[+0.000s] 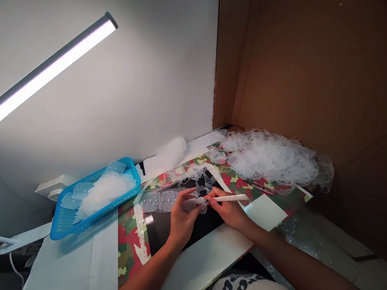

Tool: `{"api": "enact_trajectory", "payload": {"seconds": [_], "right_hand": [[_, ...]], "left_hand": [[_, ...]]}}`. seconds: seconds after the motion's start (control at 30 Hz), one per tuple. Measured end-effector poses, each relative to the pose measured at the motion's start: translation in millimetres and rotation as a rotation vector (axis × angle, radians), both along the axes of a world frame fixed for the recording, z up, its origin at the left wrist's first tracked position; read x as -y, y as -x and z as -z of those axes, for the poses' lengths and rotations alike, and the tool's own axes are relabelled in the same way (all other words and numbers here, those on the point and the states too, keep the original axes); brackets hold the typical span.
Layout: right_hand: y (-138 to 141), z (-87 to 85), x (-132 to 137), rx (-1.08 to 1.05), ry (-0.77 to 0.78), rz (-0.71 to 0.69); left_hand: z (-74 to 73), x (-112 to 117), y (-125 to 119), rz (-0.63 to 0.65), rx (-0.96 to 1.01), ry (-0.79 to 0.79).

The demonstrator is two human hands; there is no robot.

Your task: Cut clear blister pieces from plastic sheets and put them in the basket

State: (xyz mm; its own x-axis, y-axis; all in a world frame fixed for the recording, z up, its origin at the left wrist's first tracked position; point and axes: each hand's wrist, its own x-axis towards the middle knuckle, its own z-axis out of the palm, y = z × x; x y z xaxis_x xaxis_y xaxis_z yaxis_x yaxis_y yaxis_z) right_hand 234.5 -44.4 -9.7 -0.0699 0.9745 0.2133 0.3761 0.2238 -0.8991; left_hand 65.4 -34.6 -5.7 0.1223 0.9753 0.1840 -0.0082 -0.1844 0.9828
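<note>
My left hand (183,217) rests on a black mat (161,233), its fingers closed on a small clear plastic piece (193,203). A clear plastic sheet of moulded shapes (166,198) lies just beyond it. My right hand (228,210) is closed on a thin white pen-like tool (227,198) whose tip points left and meets the piece held by the left hand.
A blue basket (63,223) holding clear plastic pieces stands at the left. A heap of clear plastic scraps (274,157) lies at the right, by a cardboard wall (309,59). A camouflage-patterned board (129,244) covers the table. A lamp bar (44,73) hangs overhead.
</note>
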Motion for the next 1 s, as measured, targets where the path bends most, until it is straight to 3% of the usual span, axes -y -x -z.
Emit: {"api": "enact_trajectory", "payload": {"seconds": [0.17,0.27,0.37,0.5,0.8,1.0], "right_hand": [[-2,-1.0,1,0.098,-0.015,0.033],[-15,5.2,-2,0.233,-0.018,0.157],[-31,11.2,-5,0.188,0.056,0.199],[-42,9.9,-4,0.031,0.113,0.063],[-43,-5.8,6,-0.005,-0.035,0.135],[-42,-14.1,17,-0.118,0.05,0.1]], "left_hand": [[-0.1,-6,6,-0.009,0.308,0.295],[-3.3,-3,15,-0.036,0.366,0.371],[-10.9,2,27,-0.058,0.408,0.391],[-23.1,10,34,-0.033,0.483,0.421],[-44.6,23,25,0.085,0.605,0.358],[-51.6,26,19,0.192,0.635,0.282]]}}
